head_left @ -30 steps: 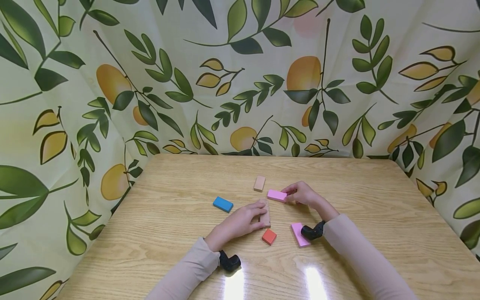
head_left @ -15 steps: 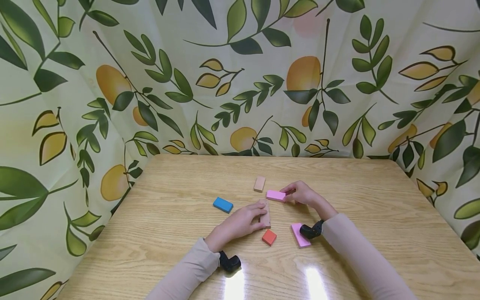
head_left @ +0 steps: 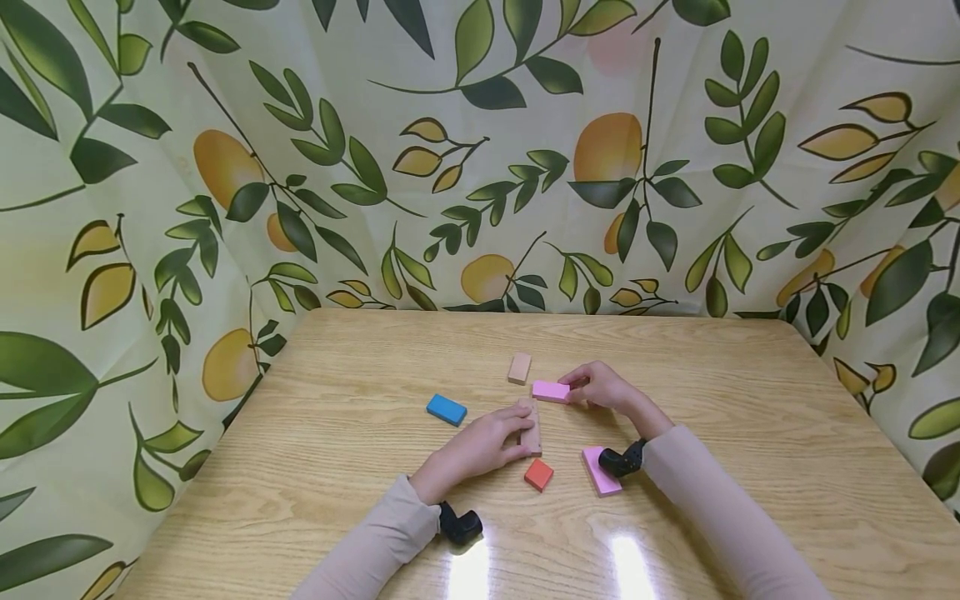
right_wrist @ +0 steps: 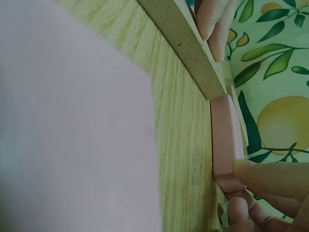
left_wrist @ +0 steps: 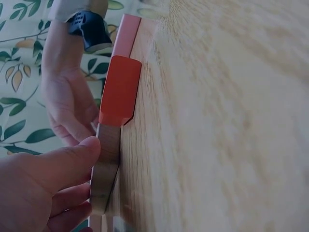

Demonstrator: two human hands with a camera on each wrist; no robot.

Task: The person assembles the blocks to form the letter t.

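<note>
Slightly leftward, the right hand and the upper pink block have shifted since the earlier frame — the left hand and the other blocks look unmoved. Right of the middle of the head view, the right hand's thumb and fingers are narrowed on the right end of that upper pink block, pinching it low at the counter. The left hand, near the lower middle, holds the long tan block, its thumb near the lower end and its fingers near the top. Left end of the pink and top end of the tan lie very close at a corner; whether they touch I cannot tell. Just above them lies the small tan block, apart from both. The red block sits just below the long tan block's lower end, turned at an angle; contact there is unclear. To the left lies the blue block, slanting down to the right. At lower right, the lower pink block is partly covered by the black camera on the right wrist. Leaf-and-fruit cloth fills the upper frame — and both sides too.
</note>
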